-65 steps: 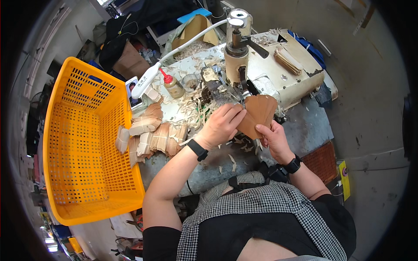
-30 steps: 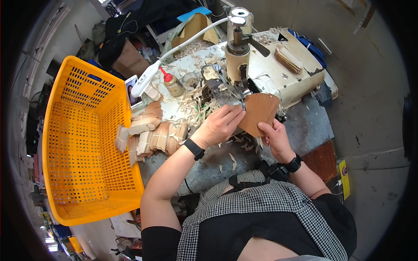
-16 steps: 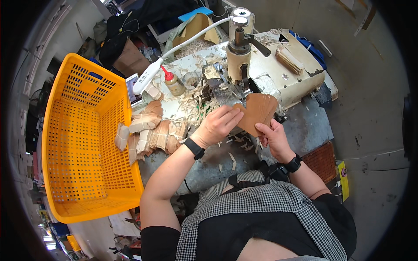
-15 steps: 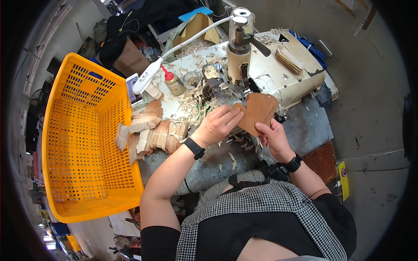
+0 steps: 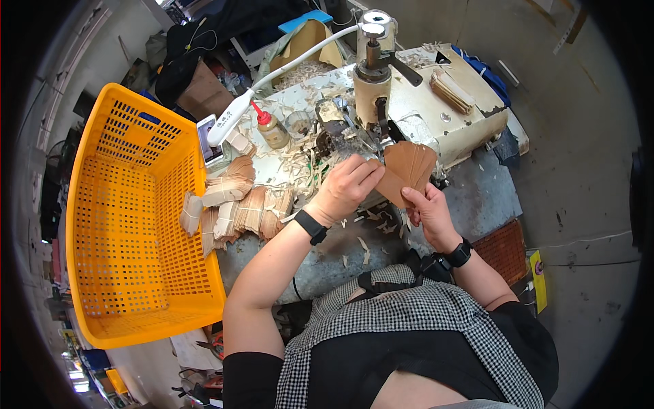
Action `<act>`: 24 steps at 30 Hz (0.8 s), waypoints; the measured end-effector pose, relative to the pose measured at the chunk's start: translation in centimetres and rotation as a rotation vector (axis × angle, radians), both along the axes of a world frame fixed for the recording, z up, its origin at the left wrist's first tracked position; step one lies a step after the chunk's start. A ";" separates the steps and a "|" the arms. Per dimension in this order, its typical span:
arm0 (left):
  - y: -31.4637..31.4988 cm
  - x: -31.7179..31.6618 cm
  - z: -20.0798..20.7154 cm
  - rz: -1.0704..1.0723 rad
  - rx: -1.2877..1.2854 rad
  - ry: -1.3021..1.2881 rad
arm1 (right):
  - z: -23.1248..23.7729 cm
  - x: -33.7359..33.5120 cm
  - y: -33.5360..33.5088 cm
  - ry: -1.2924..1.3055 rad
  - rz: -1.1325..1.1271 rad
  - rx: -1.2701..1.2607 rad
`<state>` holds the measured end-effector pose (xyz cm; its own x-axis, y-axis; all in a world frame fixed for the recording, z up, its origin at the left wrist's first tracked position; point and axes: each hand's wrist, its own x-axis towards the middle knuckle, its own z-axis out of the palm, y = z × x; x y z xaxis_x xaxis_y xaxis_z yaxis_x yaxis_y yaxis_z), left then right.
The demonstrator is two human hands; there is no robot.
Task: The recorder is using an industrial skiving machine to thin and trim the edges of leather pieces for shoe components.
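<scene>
A fanned stack of brown leather pieces (image 5: 409,162) is gripped in my right hand (image 5: 430,213), thumb on top and fingers underneath. My left hand (image 5: 347,187) pinches the left edge of a leather piece that reaches out from the stack, its fingers bent together. Both hands are just in front of the working head of a cream leather-skiving machine (image 5: 373,88). The leather's far left corner lies close to the machine's metal parts; whether it touches them I cannot tell.
Tied bundles of pale leather pieces (image 5: 251,208) lie left of my hand, beside a large yellow basket (image 5: 214,273). A red-tipped bottle (image 5: 274,133), a glass jar (image 5: 298,125), a phone (image 5: 209,140) and a white lamp (image 5: 231,119) stand behind. Shavings litter the table. Another bundle (image 5: 452,92) tops the machine.
My left hand has shifted slightly right and up, nearer the stack. The leather in my right hand is fanned a little wider.
</scene>
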<state>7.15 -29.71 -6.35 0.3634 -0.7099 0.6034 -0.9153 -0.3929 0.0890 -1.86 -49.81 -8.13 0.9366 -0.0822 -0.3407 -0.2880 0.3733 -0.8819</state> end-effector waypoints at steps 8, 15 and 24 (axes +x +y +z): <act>0.2 0.3 0.2 -0.055 -0.011 0.006 | 0.0 0.1 0.1 -0.015 -0.010 -0.020; 0.1 0.2 -0.5 -0.007 -0.021 0.006 | 0.0 0.0 -0.1 -0.005 0.000 -0.011; -1.2 -0.6 0.3 0.091 -0.017 0.109 | -0.8 0.7 -0.1 0.022 0.012 -0.129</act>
<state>6.60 -30.95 -6.09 0.4895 -0.6612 0.5685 -0.8607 -0.4710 0.1933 -1.17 -49.95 -8.96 0.9303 -0.1156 -0.3482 -0.3114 0.2532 -0.9159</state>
